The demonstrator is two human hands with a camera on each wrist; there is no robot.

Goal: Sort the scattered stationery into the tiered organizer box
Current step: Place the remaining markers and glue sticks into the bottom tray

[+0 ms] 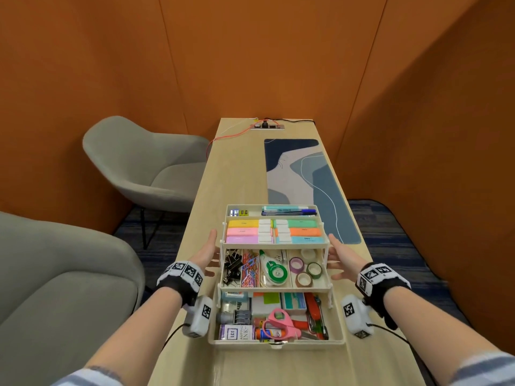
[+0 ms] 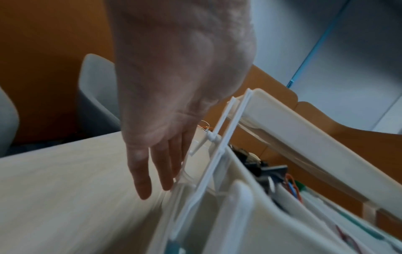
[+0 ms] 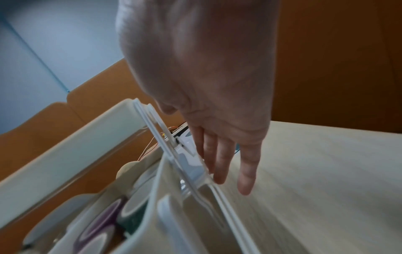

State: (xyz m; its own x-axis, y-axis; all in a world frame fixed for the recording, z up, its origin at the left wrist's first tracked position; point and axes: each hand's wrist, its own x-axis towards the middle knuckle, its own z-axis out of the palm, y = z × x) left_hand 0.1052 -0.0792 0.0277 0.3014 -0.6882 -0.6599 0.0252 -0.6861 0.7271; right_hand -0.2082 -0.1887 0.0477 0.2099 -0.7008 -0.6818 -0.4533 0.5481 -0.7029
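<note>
The cream tiered organizer box (image 1: pixel 335 339) stands fanned out on the wooden table, its tiers stepped back. The top tier holds coloured sticky-note pads (image 1: pixel 242 232), the middle tier clips, a correction tape (image 1: pixel 276 270) and tape rolls (image 1: pixel 303 278), the bottom tier pink scissors (image 1: pixel 281 320), an ink box and glue. My left hand (image 1: pixel 207 250) is open beside the box's left side, its fingers (image 2: pixel 167 173) straight along the white hinge arms (image 2: pixel 208 165). My right hand (image 1: pixel 338 256) is open at the right side, its fingers (image 3: pixel 219 165) straight against the hinge arms (image 3: pixel 195 175).
A blue patterned desk mat (image 1: pixel 312 188) lies behind the box on the right. A power socket with cables (image 1: pixel 267 125) sits at the table's far end. Two grey chairs (image 1: pixel 145 162) stand to the left. Orange walls enclose the table.
</note>
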